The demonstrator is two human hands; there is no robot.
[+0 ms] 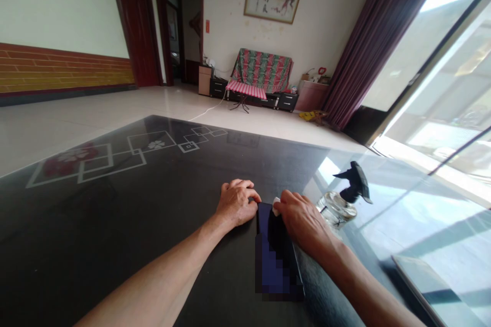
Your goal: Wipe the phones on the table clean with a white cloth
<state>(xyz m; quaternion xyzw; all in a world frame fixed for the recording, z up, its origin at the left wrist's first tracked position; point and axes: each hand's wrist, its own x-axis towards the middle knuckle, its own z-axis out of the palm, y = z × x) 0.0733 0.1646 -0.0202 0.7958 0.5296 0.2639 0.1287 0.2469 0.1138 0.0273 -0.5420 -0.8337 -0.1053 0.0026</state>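
A dark, flat tablet (264, 219) with a bluish screen lies on the black tabletop, its near part pixelated. At its far left corner my left hand (237, 203) rests on the table, fingers curled and closed against the tablet's edge. My right hand (301, 214) is over the screen's far right side. Pinched in its fingers is a small white wad (276, 206), cloth or tissue, touching the screen; most of it is hidden. Just right of that hand stands a clear spray bottle (337, 209) with a black trigger head, partly behind the hand.
The glossy black table (164, 245) has pale square and flower patterns. A flat, dark-edged object (429, 286) lies at the near right. Beyond are a stool with a striped cloth (246, 90), a cloth-draped object (263, 69) on a low cabinet, a purple curtain (383, 46) and large windows.
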